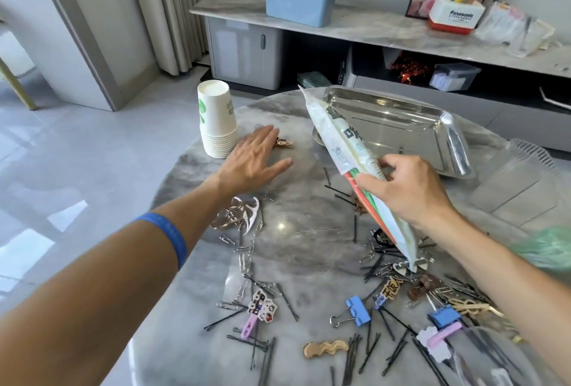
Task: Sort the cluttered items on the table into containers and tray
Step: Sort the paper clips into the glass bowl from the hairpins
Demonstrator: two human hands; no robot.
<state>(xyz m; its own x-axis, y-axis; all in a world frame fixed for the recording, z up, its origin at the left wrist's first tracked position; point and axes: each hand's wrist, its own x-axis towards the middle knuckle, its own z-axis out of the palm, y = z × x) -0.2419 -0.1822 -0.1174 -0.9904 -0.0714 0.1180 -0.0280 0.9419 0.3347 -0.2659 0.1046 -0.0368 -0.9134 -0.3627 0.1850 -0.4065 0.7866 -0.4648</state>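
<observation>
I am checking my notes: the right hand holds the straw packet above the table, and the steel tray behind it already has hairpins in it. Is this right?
Not quite. The head view shows the right hand gripping the straw packet, but the steel tray behind it has no hairpins in it; the hairpins lie on the table.
</observation>
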